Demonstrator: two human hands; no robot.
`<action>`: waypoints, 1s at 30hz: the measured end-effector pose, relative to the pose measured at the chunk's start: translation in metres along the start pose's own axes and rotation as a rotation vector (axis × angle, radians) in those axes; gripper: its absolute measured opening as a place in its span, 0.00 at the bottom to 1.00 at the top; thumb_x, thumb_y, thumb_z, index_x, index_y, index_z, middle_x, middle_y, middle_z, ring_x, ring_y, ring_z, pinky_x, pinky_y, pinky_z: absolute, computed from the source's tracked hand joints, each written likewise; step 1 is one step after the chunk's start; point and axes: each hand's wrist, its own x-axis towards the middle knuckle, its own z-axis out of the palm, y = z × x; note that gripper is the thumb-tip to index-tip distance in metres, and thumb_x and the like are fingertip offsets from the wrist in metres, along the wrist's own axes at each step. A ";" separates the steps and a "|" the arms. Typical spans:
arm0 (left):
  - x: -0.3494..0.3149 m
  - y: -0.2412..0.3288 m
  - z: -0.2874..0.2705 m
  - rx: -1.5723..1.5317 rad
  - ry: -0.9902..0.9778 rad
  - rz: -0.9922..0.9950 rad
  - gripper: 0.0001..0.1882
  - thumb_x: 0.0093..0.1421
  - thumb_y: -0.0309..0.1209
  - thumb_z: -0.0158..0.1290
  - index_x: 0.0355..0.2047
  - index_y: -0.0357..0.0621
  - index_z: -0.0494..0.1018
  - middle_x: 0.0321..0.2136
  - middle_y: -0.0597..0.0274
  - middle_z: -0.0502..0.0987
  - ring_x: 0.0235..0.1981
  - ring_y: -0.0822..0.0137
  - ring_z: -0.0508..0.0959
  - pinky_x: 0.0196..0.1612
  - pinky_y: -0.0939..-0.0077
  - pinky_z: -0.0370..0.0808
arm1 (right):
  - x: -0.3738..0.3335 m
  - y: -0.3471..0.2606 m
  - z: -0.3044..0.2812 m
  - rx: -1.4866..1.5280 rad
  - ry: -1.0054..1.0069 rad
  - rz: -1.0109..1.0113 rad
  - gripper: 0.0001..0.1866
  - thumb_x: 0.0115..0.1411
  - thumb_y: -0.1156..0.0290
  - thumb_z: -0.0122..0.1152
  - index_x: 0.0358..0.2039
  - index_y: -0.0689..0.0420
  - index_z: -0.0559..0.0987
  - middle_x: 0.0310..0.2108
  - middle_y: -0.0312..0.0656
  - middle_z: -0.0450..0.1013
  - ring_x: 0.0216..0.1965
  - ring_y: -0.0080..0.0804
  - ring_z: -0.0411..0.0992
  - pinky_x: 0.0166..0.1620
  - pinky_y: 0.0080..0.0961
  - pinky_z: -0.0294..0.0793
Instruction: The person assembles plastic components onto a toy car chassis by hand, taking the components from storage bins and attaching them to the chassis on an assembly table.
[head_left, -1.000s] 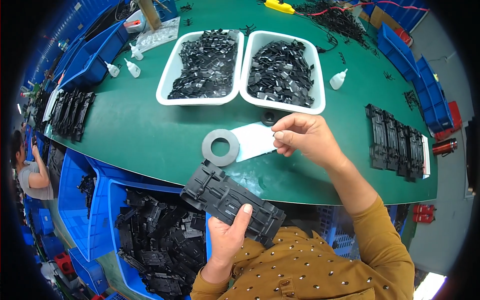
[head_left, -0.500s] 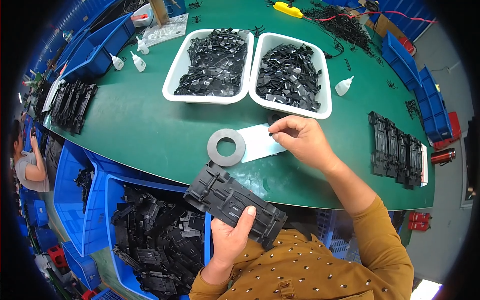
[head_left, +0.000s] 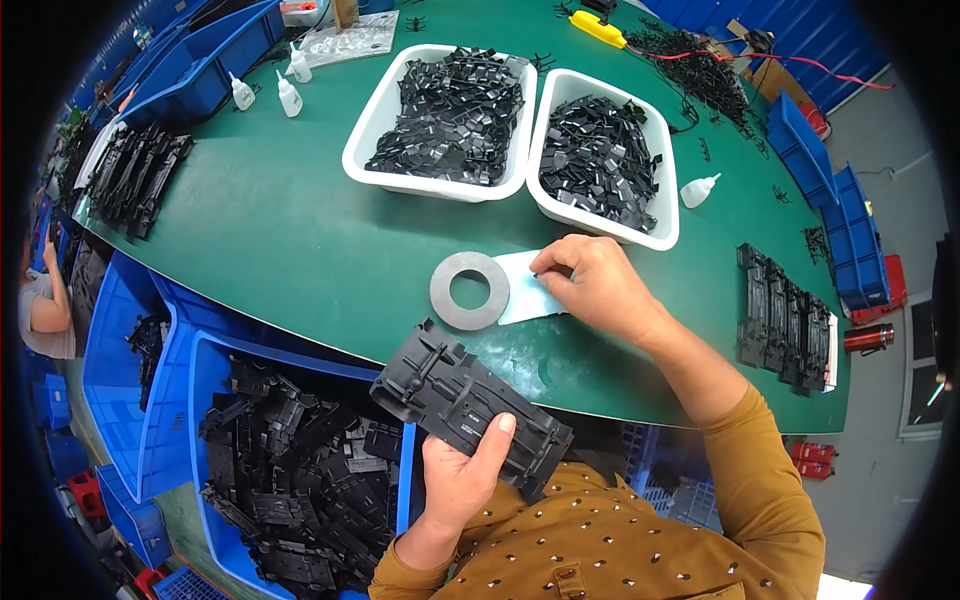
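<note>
My left hand [head_left: 462,475] grips a black moulded plastic chassis [head_left: 430,375] by its near end, thumb pressed on its face. The piece is held tilted in front of the table's near edge. Over a pale, shiny sheet [head_left: 520,300] on the table, my right hand [head_left: 600,288] has thumb and forefinger pinched together; whatever lies between the fingertips is too small to make out. A flat dark grey ring [head_left: 444,292] overlaps the sheet's left end.
Two white tubs [head_left: 440,187] [head_left: 600,228] of small black parts stand beyond the sheet. Stacked black chassis lie at left [head_left: 140,180] and right [head_left: 790,320]. A blue bin [head_left: 203,400] of black parts sits below the table edge. A white dropper bottle [head_left: 698,190] stands right of the tubs.
The view has shifted slightly, so the tubs and ring appear farther right. My right hand stays pinched over the sheet, and my left hand still holds the chassis.
</note>
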 end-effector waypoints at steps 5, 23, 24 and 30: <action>0.000 0.002 0.002 -0.002 0.006 -0.012 0.12 0.59 0.22 0.54 0.43 0.31 0.74 0.38 0.64 0.77 0.39 0.75 0.74 0.46 0.78 0.70 | 0.002 -0.001 0.004 -0.165 0.053 -0.078 0.06 0.49 0.79 0.59 0.29 0.63 0.81 0.28 0.48 0.76 0.30 0.44 0.75 0.35 0.33 0.75; -0.001 0.003 0.008 0.002 -0.032 0.004 0.10 0.59 0.21 0.54 0.41 0.33 0.74 0.35 0.66 0.77 0.35 0.77 0.73 0.41 0.81 0.70 | -0.008 0.008 0.016 -0.273 0.301 -0.374 0.07 0.44 0.81 0.61 0.26 0.59 0.78 0.24 0.42 0.70 0.28 0.40 0.70 0.31 0.33 0.72; -0.002 0.004 0.009 0.004 -0.021 -0.014 0.10 0.59 0.22 0.54 0.41 0.33 0.74 0.34 0.67 0.77 0.35 0.77 0.73 0.41 0.81 0.70 | -0.011 0.004 0.012 -0.268 0.302 -0.378 0.07 0.44 0.81 0.61 0.26 0.59 0.78 0.24 0.42 0.70 0.28 0.40 0.70 0.31 0.33 0.72; 0.000 0.002 0.010 0.037 -0.004 0.004 0.06 0.60 0.23 0.54 0.37 0.34 0.75 0.31 0.68 0.77 0.31 0.78 0.73 0.36 0.82 0.71 | -0.047 -0.033 -0.011 -0.070 0.472 -0.620 0.17 0.37 0.84 0.65 0.32 0.58 0.80 0.29 0.40 0.73 0.26 0.35 0.72 0.27 0.27 0.71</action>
